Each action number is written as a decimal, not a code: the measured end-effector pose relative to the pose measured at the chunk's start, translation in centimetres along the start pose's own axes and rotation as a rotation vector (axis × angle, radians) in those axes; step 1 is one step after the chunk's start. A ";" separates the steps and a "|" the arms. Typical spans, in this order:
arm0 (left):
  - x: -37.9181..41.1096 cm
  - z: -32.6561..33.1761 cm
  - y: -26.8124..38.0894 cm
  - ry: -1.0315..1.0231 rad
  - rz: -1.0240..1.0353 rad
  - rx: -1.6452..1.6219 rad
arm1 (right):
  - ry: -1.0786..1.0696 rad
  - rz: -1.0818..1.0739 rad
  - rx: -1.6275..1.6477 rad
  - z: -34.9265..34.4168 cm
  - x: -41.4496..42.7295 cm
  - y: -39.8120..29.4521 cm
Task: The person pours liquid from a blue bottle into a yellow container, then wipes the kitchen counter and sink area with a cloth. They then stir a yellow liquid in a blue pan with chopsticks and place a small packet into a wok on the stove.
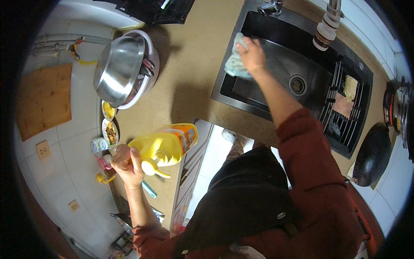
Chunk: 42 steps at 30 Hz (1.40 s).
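My right hand (253, 55) grips a pale green and white cloth (238, 61) against the left rim and inner wall of a dark sink (284, 74). My left hand (127, 165) is closed in a fist at the handle side of a large yellow pump bottle (158, 145) with an orange label. The bottle's yellow pump head (150, 166) sits just right of my knuckles. Its lower end reaches past the front edge of the brown countertop (194, 64). The handle inside my left fist is hidden.
A steel bowl (119, 64) leans in a white basin (152, 74). Two plates of food (108, 110) (110, 132) stand along the wall. A wire rack (336, 87) in the sink carries a sponge (350, 87) and a pink cloth (343, 105). A black wok (372, 155) stands far right.
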<state>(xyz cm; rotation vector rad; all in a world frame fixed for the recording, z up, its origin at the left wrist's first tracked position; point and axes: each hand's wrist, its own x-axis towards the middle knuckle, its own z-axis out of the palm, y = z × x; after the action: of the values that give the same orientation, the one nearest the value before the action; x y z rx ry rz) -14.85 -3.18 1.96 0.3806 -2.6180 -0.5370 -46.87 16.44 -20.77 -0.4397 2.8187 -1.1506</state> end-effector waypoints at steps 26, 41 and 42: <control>11.0 9.5 1.5 -0.070 0.033 0.009 | -0.269 -0.746 -0.218 1.6 1.0 -3.9; 13.1 10.3 0.9 -0.080 0.006 0.050 | 0.242 -0.181 -0.462 2.5 17.3 0.1; 13.0 10.4 0.9 -0.069 0.012 0.057 | 0.221 -0.320 -0.395 2.1 14.5 0.7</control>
<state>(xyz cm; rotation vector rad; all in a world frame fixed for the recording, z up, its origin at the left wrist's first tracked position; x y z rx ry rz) -31.17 -3.70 -1.53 0.3700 -2.7047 -0.4805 -60.59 11.33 -22.06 -0.8651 3.2677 -0.7060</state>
